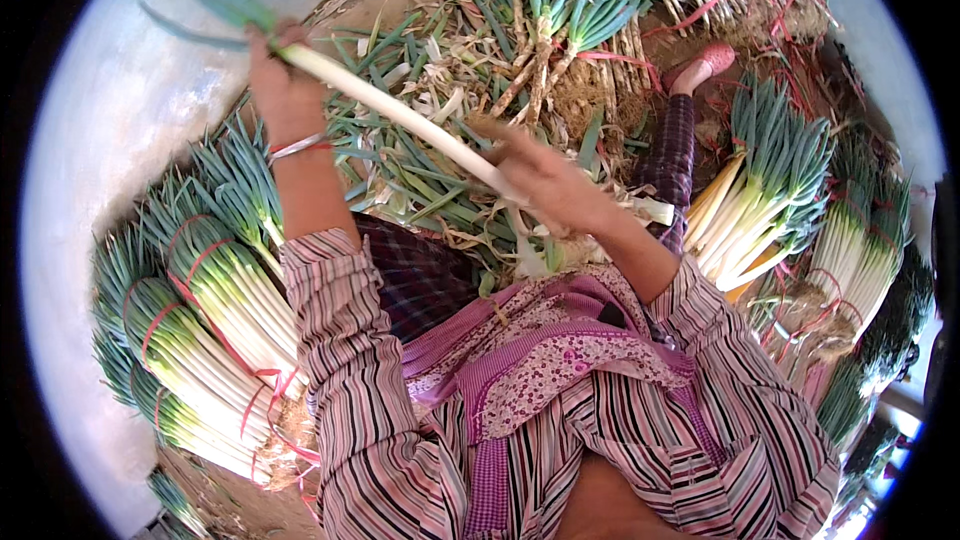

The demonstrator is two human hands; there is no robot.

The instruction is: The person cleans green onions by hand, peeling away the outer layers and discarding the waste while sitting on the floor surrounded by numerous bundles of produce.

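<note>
My left hand (289,67), raised at the upper left, grips a long green onion (397,116) where its leaves meet the white shank. The shank slants down to the right, its leaves pointing up and left. At the lower end, my right hand (544,180) touches the shank with fingers stretched; motion blur hides whether it grips. Below that hand hangs a pale, blurred strip of onion skin (529,251). Between my legs lies a heap of stripped leaves and dry skins (420,172), over which both hands are held.
Tied bundles of cleaned onions (232,277) lie at my left. Loose cleaned onions (739,217) rest at my right, with tied bundles (855,247) beyond. Uncleaned onions with brown stalks (540,79) lie ahead. My right foot in a red shoe (709,64) stretches forward. A pale wall (97,135) borders the left.
</note>
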